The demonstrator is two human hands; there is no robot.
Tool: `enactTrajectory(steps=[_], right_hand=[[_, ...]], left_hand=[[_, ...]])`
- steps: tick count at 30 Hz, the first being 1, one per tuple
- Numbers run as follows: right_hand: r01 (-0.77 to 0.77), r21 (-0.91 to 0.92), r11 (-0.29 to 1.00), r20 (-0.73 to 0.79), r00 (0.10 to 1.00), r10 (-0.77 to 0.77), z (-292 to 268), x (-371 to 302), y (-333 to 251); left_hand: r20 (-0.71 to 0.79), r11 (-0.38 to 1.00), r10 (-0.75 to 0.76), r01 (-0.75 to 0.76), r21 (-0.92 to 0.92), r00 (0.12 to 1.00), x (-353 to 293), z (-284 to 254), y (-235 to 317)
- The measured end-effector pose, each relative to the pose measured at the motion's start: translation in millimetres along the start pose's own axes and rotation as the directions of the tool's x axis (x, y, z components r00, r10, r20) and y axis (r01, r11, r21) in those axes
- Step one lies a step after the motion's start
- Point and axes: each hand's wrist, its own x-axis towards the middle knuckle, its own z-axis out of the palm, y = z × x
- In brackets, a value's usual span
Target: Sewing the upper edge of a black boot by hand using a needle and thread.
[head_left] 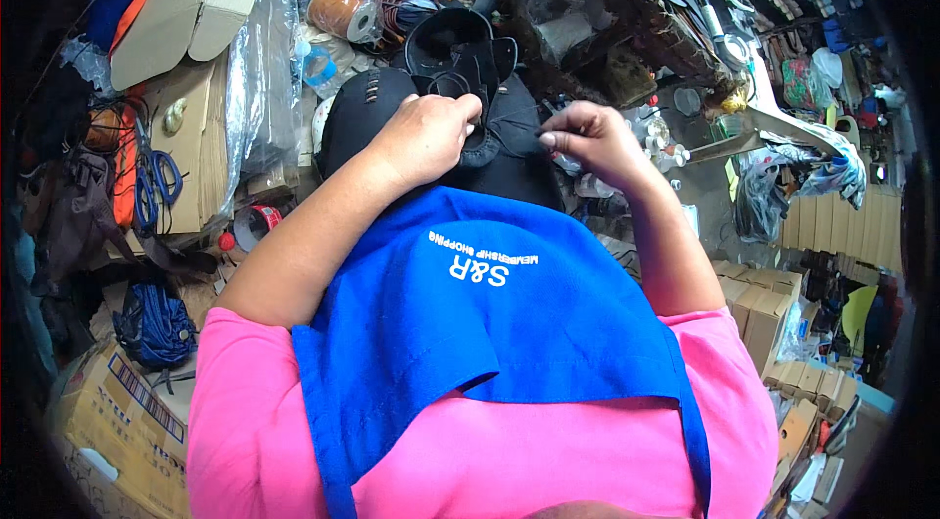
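A black, shoe-like item [446, 34] with straps and a rounded opening rests on my lap, over my dark trousers [367, 108]. My left hand [431, 132] is closed at its near edge, fingers curled and pressed against the dark material. To the right of it, my right hand [590, 139] is held a little apart, thumb and forefinger pinched together. Whatever lies in that pinch is too small to make out. A blue apron [392, 323] covers my front.
A spool of orange thread [343, 13] lies beyond my lap. Blue-handled scissors [157, 186] hang at the left beside cardboard sheets [191, 127]. Small bottles [661, 142] stand near my right hand, and stacked cartons [759, 299] are on the right. A large carton [127, 431] sits lower left.
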Motion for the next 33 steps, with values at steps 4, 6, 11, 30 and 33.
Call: enactTrajectory(steps=[4, 6, 11, 30, 33], right_hand=[[0.280, -0.374, 0.884, -0.108, 0.934, -0.342, -16, 21, -17], [0.206, -0.555, 0.806, -0.137, 0.933, -0.332, -25, 44, -10], [0.225, -0.552, 0.803, -0.189, 0.904, -0.383, -13, 36, -19], [0.526, -0.842, 0.123, 0.401, 0.761, -0.510, 12, 33, -29], [0.515, -0.852, 0.087, 0.440, 0.798, -0.412, 19, 33, -34]], left_hand=[[0.016, 0.999, 0.026, -0.027, 0.046, 1.000, 1, 0, 2], [0.020, 0.999, 0.040, -0.041, 0.035, 0.999, 3, 2, 3], [0.038, 1.000, 0.008, -0.008, -0.002, 0.999, 0, 1, -3], [-0.021, 0.971, 0.095, -0.088, 0.221, 0.995, -14, -8, -1], [-0.083, 0.987, 0.089, -0.076, 0.143, 0.993, -6, 3, -5]])
